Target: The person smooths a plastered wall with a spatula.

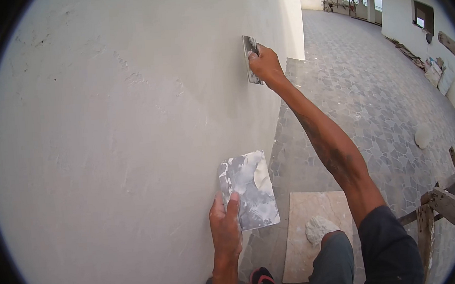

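Note:
My right hand is closed round the handle of a flat metal trowel, whose blade lies against the pale wall. Lower down, my left hand grips the lower left edge of a square board, smeared with grey and white paste, with a thicker cream-white lump near its right edge. The board is held close to the wall, below the trowel. Faint ridges and small pits mark the wall's left part.
On the floor a beige tile bears a heap of white paste beside my knee. Wooden trestle parts stand at the lower right. Sacks lean by the far wall. Grey patterned paving runs alongside.

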The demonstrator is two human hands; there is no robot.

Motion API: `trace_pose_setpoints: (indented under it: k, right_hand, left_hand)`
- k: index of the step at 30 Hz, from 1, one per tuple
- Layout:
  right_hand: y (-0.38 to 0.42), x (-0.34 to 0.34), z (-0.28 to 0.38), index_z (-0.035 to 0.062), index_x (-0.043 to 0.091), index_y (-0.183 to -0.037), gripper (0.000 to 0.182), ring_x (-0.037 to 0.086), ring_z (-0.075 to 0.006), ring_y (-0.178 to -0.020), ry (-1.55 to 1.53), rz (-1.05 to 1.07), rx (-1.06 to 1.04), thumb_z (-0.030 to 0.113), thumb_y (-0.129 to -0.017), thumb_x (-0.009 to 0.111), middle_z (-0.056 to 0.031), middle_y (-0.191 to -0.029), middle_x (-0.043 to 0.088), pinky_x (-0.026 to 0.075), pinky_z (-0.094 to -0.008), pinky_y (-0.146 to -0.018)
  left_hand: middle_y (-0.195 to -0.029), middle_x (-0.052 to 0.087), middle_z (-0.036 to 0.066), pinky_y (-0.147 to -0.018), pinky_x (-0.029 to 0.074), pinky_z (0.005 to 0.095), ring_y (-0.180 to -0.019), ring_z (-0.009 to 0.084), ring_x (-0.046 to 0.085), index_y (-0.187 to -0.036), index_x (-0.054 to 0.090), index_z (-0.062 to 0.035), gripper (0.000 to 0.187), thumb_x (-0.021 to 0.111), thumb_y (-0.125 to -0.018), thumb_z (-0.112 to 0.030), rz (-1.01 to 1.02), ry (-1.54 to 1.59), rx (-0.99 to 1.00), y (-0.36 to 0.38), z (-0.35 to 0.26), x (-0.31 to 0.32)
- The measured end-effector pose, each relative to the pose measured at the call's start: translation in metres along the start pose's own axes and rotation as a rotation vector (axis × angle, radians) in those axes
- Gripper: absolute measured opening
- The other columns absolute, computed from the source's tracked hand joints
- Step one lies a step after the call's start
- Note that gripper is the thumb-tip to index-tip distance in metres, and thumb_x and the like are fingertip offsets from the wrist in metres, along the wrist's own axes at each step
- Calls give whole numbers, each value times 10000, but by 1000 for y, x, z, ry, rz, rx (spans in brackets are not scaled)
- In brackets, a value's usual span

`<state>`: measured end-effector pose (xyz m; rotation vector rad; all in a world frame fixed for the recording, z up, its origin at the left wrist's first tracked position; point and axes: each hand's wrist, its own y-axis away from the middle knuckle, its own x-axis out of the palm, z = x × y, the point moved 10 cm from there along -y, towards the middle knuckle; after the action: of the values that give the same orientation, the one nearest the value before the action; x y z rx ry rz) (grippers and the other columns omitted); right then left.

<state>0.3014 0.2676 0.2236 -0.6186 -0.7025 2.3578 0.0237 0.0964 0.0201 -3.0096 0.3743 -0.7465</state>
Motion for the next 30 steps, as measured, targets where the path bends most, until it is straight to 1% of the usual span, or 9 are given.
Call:
trace_pose_setpoints:
  k: [4, 7, 10, 11, 14, 17, 20, 23, 30]
  right_hand:
    - [51, 1, 54, -21, 584, -1189, 319, 622, -284, -879, -43, 9, -172, 76, -899, 496, -172, -1066, 619, 492, -383, -804]
    - [102, -2, 90, -13, 584, -1195, 274, 618, -226, -806, -124, -117, -680, 25, -930, 529, -150, -1042, 662, 504, -313, -741]
    - [126, -10, 91, -10, 577, -1227, 319, 619, -225, -823, -141, 77, -740, -35, -911, 542, -137, -1145, 644, 511, -304, -759]
    - [128, -16, 89, -21, 565, -1239, 306, 618, -223, -833, -156, 101, -780, 16, -936, 538, -149, -1070, 662, 507, -309, -764]
    - [84, -30, 36, -5, 577, -1227, 296, 625, -233, -823, -160, -61, -375, 58, -944, 515, -164, -973, 661, 502, -323, -756]
    - [41, -28, -12, -20, 576, -1209, 305, 635, -267, -834, -44, -146, -125, 152, -968, 502, -191, -898, 664, 494, -354, -786]
    - [25, -21, -19, -31, 570, -1207, 349, 640, -297, -856, 2, -145, -172, 215, -971, 495, -204, -942, 664, 486, -381, -816]
    - [27, -24, -18, -22, 600, -1137, 318, 581, -204, -776, -93, -147, -152, 245, -982, 523, -144, -850, 647, 477, -325, -777]
    - [43, -33, 27, -25, 597, -1164, 308, 561, -171, -748, -63, -162, -343, 215, -982, 533, -122, -795, 618, 477, -318, -746]
  left_hand:
    - [-1100, 613, 92, -855, 477, 266, -949, 115, 581, -1251, 519, 55, 337, 548, -993, -160, 12, -1, -11, 2, 0, 3]
    - [-1108, 612, 97, -869, 472, 271, -961, 117, 578, -1259, 516, 57, 343, 546, -994, -158, 5, -23, -8, 1, 0, 0]
    - [-1112, 611, 100, -879, 466, 273, -973, 119, 574, -1263, 514, 60, 346, 543, -994, -155, -10, -36, -2, 2, -1, 3]
    - [-1113, 611, 101, -880, 465, 273, -975, 120, 573, -1262, 514, 61, 345, 543, -994, -155, -9, -18, 2, 3, -2, 5]
    - [-1116, 609, 99, -881, 464, 273, -976, 121, 570, -1260, 515, 60, 343, 543, -995, -155, 11, -8, 8, 2, 2, 3]
    - [-1113, 609, 93, -880, 464, 271, -970, 117, 569, -1256, 518, 58, 339, 544, -996, -158, 0, -28, 4, 3, 0, 3]
    - [-1108, 611, 88, -875, 467, 268, -960, 112, 572, -1251, 520, 55, 336, 545, -998, -164, -3, -34, 5, 2, 2, -1]
    - [-1105, 613, 86, -867, 472, 267, -951, 110, 577, -1248, 523, 51, 333, 547, -999, -169, 5, -11, 7, 3, 4, 1]
    - [-1111, 614, 85, -861, 473, 262, -945, 111, 581, -1258, 524, 48, 335, 542, -998, -163, 20, -14, -2, 3, 0, 3]
